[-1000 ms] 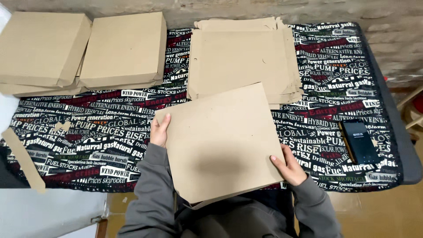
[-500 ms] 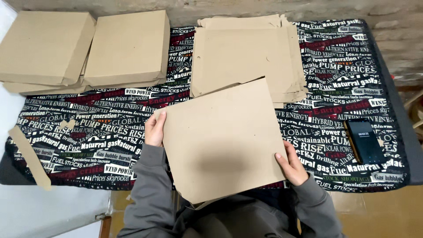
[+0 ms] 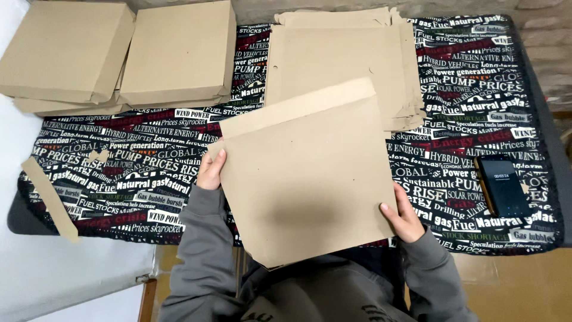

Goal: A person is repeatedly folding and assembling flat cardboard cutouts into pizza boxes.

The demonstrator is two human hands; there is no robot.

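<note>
I hold a flat brown cardboard blank [image 3: 304, 173] over the near edge of the table, tilted a little counter-clockwise, with a long flap showing along its far edge. My left hand [image 3: 210, 171] grips its left edge. My right hand [image 3: 405, 216] grips its lower right corner. Both sleeves are grey. Just beyond the blank lies a stack of several flat cardboard blanks [image 3: 339, 56].
Two folded shallow cardboard boxes [image 3: 179, 53] [image 3: 62, 50] rest at the far left on other cardboard. The table wears a black cloth with printed newspaper lettering [image 3: 465, 113]. A dark phone [image 3: 501, 186] lies at the right. A cardboard strip [image 3: 50, 198] lies at the left edge.
The blank's far flap has unfolded into view along the top edge, and the sheet has shifted slightly away from me. Both hands keep their grip.
</note>
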